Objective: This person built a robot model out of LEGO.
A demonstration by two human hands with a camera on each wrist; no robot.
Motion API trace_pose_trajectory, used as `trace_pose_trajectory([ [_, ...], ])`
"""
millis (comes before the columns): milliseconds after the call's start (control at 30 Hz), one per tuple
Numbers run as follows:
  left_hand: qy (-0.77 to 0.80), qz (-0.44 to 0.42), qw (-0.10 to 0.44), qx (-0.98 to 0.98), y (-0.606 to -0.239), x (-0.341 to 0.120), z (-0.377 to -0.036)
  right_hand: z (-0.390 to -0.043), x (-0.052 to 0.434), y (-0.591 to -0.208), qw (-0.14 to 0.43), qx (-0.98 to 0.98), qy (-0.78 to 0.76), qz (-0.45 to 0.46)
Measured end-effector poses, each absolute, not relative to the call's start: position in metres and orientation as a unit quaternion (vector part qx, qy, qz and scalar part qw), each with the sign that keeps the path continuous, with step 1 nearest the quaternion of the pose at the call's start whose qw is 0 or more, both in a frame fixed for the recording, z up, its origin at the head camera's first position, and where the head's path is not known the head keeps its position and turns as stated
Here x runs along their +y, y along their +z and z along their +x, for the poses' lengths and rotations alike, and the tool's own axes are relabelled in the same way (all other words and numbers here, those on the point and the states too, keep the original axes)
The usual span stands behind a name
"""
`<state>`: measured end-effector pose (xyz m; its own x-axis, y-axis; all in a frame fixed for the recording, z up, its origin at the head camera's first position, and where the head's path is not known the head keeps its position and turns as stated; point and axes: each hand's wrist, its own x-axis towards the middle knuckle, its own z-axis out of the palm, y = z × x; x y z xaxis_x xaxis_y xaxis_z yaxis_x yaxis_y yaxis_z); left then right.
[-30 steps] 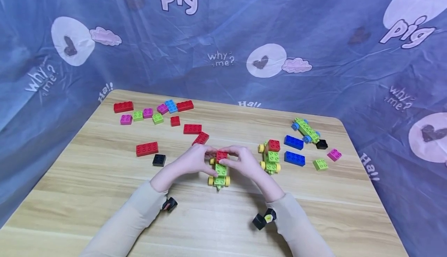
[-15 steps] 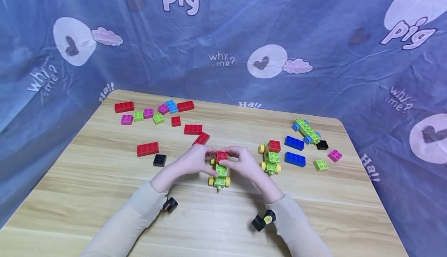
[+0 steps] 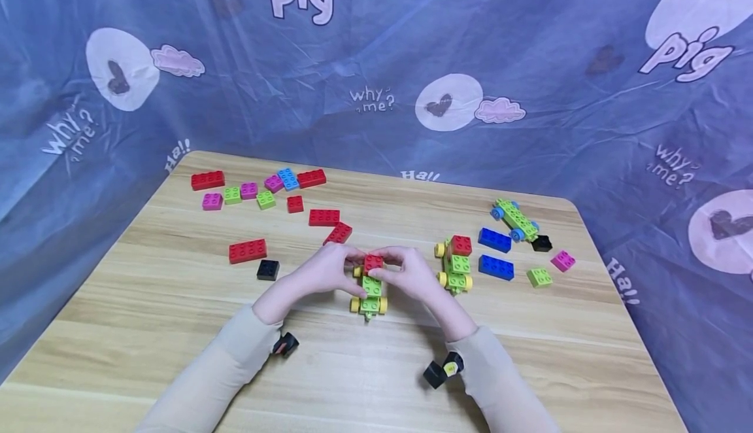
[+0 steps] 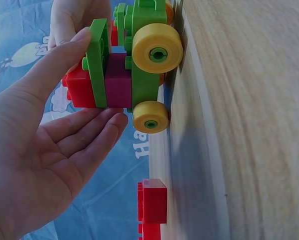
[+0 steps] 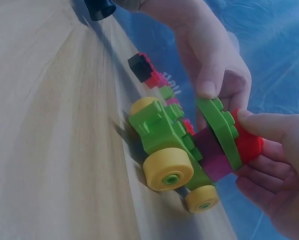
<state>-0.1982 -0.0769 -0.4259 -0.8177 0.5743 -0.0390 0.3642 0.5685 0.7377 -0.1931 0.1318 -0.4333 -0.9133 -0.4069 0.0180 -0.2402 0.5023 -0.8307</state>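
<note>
Nothing moved: both my hands stay put. Left hand (image 3: 327,269) and right hand (image 3: 412,274) pinch red brick (image 3: 373,263) atop green car (image 3: 370,294).

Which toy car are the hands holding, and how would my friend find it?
Start at the wooden table and look to the middle of its near half, where the left hand and right hand meet. Between them stands a green car with yellow wheels. The similar car to its right sits untouched, and the far one has blue wheels.
</note>
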Motion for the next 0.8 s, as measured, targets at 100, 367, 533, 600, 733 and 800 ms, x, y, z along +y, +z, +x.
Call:
trace_pose_trajectory([
  [100,0.379,0.27,0.138,0.874,-0.4252,-0.0772,-0.1982,-0.1929,0.1313,-0.4336,0.088,0.863,-0.464,-0.179],
  [367,0.38,0.266,0.137,0.875,-0.425,-0.0783,-0.1984,-0.1941,0.1304,-0.434,0.093,0.862,-0.468,-0.174],
  [533,0.381,0.272,0.138,0.873,-0.4275,-0.0776,-0.1991,-0.1942,0.1316,-0.4347,0.097,0.861,-0.47,-0.17],
  [600,0.38,0.272,0.139,0.873,-0.4292,-0.0771,-0.1998,-0.1938,0.132,-0.4353,0.098,0.86,-0.472,-0.168],
  [733,0.379,0.272,0.138,0.874,-0.4302,-0.0775,-0.2005,-0.1927,0.132,-0.4366,0.094,0.859,-0.473,-0.169],
  [800,0.379,0.273,0.137,0.874,-0.4304,-0.0778,-0.2007,-0.1923,0.1319,-0.4368,0.093,0.859,-0.474,-0.172],
])
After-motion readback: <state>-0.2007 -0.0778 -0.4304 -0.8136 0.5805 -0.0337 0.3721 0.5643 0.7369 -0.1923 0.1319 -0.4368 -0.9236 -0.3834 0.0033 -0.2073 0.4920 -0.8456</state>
